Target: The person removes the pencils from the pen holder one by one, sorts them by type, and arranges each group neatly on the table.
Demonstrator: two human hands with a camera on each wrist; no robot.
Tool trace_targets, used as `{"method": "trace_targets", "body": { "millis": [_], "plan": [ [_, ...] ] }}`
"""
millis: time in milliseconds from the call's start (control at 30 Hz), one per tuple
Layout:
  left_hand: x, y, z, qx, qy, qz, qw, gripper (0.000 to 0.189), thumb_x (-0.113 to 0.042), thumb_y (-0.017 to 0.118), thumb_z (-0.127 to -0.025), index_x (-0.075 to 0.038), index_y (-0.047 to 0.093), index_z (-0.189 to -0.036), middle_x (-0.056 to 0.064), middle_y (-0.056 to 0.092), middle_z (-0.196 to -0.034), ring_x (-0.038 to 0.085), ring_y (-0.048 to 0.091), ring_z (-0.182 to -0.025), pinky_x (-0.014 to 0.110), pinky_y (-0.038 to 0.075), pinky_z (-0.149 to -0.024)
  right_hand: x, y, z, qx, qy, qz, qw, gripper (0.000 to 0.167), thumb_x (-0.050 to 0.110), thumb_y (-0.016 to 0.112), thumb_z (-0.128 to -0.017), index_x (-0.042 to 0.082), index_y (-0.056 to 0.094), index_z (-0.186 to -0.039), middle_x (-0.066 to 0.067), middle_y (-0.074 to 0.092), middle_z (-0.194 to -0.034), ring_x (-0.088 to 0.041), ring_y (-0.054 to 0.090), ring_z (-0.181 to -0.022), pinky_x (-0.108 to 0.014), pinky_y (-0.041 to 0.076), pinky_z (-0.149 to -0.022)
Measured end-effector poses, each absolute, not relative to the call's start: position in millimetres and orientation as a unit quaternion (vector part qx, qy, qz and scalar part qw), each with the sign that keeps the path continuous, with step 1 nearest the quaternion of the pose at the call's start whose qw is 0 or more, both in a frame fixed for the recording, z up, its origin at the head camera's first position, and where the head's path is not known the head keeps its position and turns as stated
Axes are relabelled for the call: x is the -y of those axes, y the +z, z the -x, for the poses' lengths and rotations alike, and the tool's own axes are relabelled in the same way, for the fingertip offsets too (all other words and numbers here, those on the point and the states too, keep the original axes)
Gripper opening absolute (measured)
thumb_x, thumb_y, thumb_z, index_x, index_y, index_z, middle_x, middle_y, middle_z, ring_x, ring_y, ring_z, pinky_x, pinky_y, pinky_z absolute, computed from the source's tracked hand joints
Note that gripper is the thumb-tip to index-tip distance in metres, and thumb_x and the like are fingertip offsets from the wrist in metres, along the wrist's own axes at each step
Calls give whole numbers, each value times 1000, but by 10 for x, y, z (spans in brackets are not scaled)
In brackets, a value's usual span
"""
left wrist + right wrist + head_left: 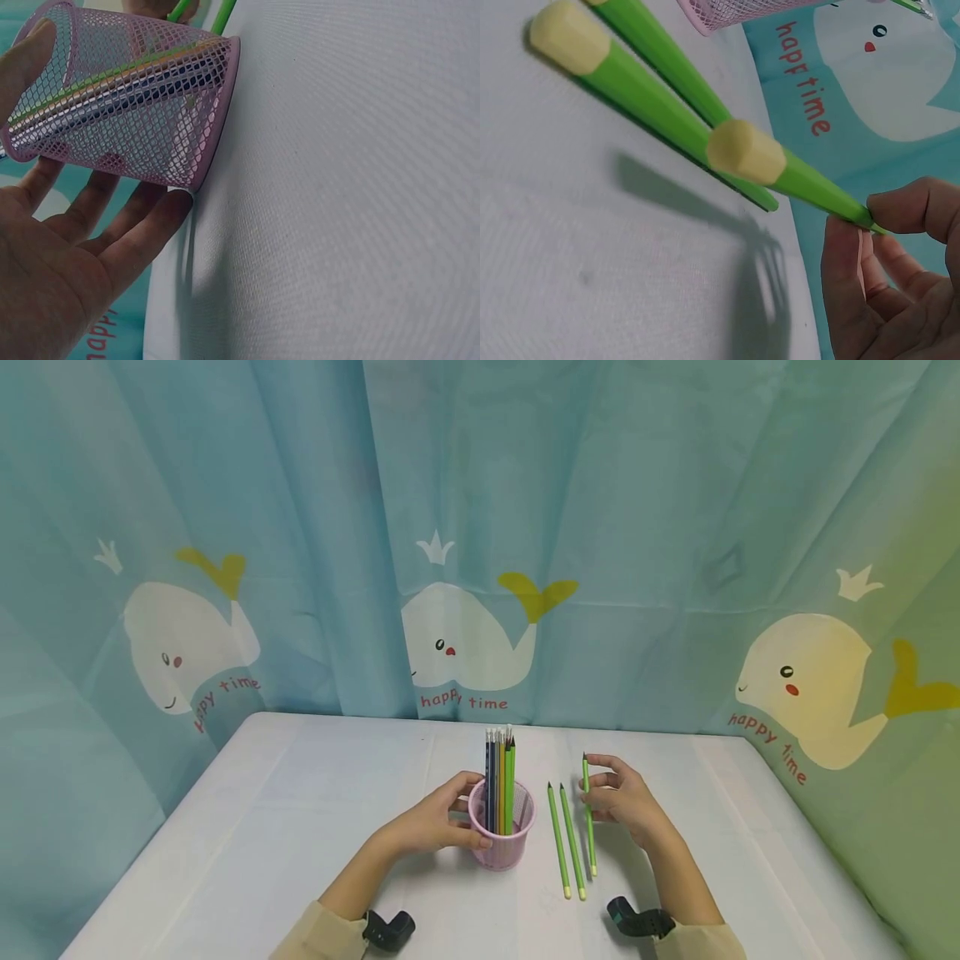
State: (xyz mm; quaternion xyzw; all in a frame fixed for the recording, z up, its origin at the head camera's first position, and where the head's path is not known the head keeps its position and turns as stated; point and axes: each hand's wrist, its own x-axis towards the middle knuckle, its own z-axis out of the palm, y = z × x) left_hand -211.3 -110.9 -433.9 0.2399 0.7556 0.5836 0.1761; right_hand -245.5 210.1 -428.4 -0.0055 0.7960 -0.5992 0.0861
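A pink mesh pencil cup (501, 858) stands upright on the table, several pencils (501, 785) in it: dark blue, yellowish and green ones. My left hand (427, 822) holds the cup from its left side, thumb at the near side and fingers around the far side. In the right wrist view, thumb and fingers of my right hand (900, 262) pinch a green pencil (810, 187) near its dark tip. Its pale yellow end is raised above the table, pointing toward me. Left of it lie two more green pencils, one (558, 843) beside the other (573, 843), tips facing away.
The white table (247, 843) ends at a blue-green curtain (645, 527) printed with whales. Black wrist devices (390, 931) sit on both wrists, next to beige sleeves (322, 935).
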Motion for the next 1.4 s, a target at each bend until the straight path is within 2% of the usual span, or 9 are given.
{"method": "trace_targets", "body": {
  "millis": [233,700,1167,1400],
  "plan": [
    [1106,-4339,2118,-752,587,-244,174,75,-11,84,-79,-11,41,-141,13,54,-132,30,57,-122,40,53,-101,-2080,-4310,2465,-816,-573,-17,77,63,-2,67,-82,7,47,-141,-18,60,-110,-20,61,-83,-34,61,-68],
    [1101,-4335,2112,-751,588,-240,178,77,-11,84,-79,-12,41,-142,13,53,-134,31,57,-123,40,53,-101,-2093,-4409,2474,-843,-531,-21,86,66,-7,67,-76,3,50,-139,-14,59,-97,-21,58,-79,-35,59,-62],
    [1070,-4377,2072,-744,600,-233,179,77,-8,83,-80,-12,39,-143,13,53,-135,30,56,-124,38,53,-101,-2107,-4459,2423,-869,-483,-26,104,65,-4,73,-75,2,54,-137,-13,59,-95,-22,60,-77,-34,60,-62],
    [1053,-4399,1988,-742,615,-215,157,77,-9,82,-81,-8,39,-144,18,51,-140,37,54,-129,42,52,-102,-2099,-4456,2467,-875,-472,-15,108,63,1,77,-77,3,55,-136,-11,60,-94,-20,60,-75,-31,59,-63]
  ]
}}
